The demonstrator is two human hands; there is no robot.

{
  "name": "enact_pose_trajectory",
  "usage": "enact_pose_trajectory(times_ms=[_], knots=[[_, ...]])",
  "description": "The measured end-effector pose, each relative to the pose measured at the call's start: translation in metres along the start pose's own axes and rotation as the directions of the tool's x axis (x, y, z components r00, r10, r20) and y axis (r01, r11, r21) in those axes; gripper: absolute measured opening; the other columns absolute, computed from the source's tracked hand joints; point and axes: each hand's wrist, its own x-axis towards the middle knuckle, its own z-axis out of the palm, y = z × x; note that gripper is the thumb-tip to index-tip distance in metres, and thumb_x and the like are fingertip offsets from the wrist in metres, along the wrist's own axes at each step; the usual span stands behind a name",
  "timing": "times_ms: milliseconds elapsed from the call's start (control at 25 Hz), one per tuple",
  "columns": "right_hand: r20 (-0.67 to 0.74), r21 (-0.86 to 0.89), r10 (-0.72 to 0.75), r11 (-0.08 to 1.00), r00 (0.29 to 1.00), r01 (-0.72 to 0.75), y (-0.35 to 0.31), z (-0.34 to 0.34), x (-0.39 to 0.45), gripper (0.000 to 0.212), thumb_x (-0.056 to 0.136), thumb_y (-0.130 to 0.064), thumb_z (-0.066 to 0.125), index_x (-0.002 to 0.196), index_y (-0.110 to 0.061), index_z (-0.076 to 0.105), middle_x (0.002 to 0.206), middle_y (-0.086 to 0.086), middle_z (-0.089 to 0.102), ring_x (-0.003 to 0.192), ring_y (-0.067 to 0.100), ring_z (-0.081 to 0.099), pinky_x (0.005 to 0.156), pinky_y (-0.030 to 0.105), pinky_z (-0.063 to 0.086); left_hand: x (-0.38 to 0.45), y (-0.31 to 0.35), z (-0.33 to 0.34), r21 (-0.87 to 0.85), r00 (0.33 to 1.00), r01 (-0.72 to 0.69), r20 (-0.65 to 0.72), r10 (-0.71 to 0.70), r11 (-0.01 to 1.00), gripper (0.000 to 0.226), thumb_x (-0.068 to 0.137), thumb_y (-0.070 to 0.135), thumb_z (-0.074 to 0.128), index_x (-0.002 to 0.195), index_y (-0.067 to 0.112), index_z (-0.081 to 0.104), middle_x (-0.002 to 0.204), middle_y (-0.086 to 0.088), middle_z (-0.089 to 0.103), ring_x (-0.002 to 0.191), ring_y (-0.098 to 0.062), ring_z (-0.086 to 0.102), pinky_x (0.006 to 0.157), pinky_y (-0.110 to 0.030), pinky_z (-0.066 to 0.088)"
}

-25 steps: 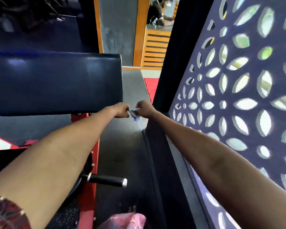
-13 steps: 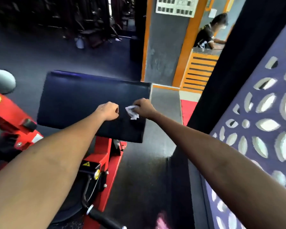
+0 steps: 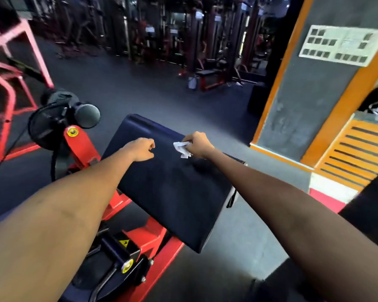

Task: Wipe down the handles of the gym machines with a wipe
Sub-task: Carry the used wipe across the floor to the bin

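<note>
Right hand: your right hand (image 3: 198, 144) pinches a small crumpled white wipe (image 3: 182, 149), which hangs from the fingers on the thumb side.
Left hand: your left hand (image 3: 142, 149) is clenched into a loose fist and holds nothing; it sits just beside the wipe, a short gap apart.
Beneath both hands: a broad dark padded rectangular cushion (image 3: 172, 188) on a red steel machine frame (image 3: 81, 147); whether either hand touches the pad cannot be told.
Handle candidate: a rounded grey-black cylindrical end (image 3: 86, 116) projects from the frame, out to the left of your left hand and somewhat farther from you. Its long axis appears to run left and away; the blur prevents certainty that it is a grip.
Governing relation: the wipe is in the hand farther from that part; your left hand lies between them.
Judgement: no handle is being wiped yet. You would need to carry the wipe leftward across the pad, or pass it over.
</note>
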Motion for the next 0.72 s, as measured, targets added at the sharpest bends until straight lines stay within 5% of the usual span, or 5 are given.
enact_pose_trajectory(times_ms=[280,440,720], knots=[[0.014,-0.097,-0.191,0.977,0.982,0.191,0.018,-0.020,0.104,0.028,0.077,0.003,0.044,0.088,-0.002,0.069,0.080,0.020,0.064,0.072,0.028,0.048,0.062,0.027,0.034,0.086,-0.005,-0.034,0.045,0.993,0.081,-0.093,-0.077,0.996,0.033,0.089,0.016,0.054,0.122,0.014,0.053,0.121,-0.003,0.057,0.106,-0.023,0.054,0.085,-0.030,0.042],[0.116,-0.236,-0.217,0.942,0.969,0.239,0.027,-0.025,0.155,0.035,0.079,-0.002,0.046,0.104,-0.010,0.069,0.102,0.017,0.067,0.096,0.033,0.059,0.075,0.031,0.045,0.124,-0.012,-0.037,0.099,0.983,0.161,-0.105,-0.151,0.982,0.036,0.087,0.018,0.055,0.123,0.017,0.053,0.129,-0.002,0.055,0.114,-0.023,0.054,0.093,-0.033,0.044],[0.277,-0.341,-0.294,0.860,0.915,0.380,0.037,-0.021,0.238,0.037,0.083,-0.004,0.048,0.114,-0.014,0.063,0.112,0.014,0.063,0.100,0.034,0.060,0.071,0.030,0.045,0.174,-0.027,-0.044,-0.080,0.941,0.293,-0.151,-0.302,0.953,0.035,0.086,0.017,0.061,0.120,0.013,0.057,0.126,-0.006,0.057,0.112,-0.025,0.055,0.095,-0.036,0.044]])
